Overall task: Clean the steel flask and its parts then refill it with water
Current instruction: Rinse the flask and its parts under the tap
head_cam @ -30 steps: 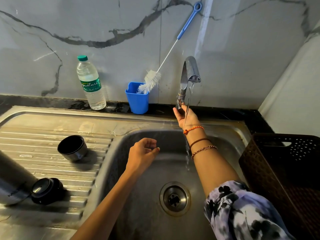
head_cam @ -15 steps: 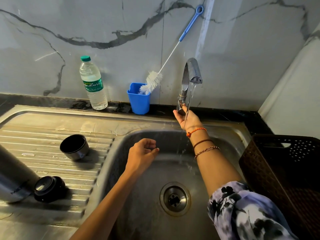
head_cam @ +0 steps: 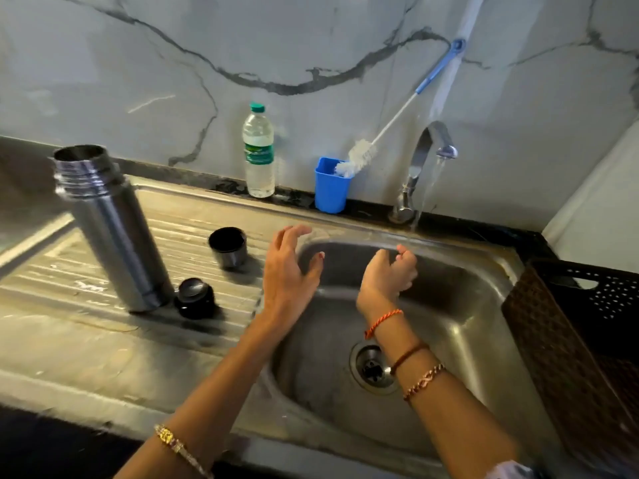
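Brushed steel flask [head_cam: 114,229] and sink [head_cam: 460,326] — glossy black cup [head_cam: 227,247], blue plastic holder [head_cam: 330,186].

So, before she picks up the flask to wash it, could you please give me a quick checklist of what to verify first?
1. Water running from the tap: ok, a stream falls from the spout.
2. Steel flask open and within reach: ok, it stands upright on the drainboard with no cap on.
3. Parts off the flask: ok, the cup and the stopper sit apart beside it.
4. Hands free: ok, the left hand and the right hand hold nothing.
5. Bottle brush at hand: ok, it stands in the blue holder.
6. Soap available: cannot tell, none is visible.
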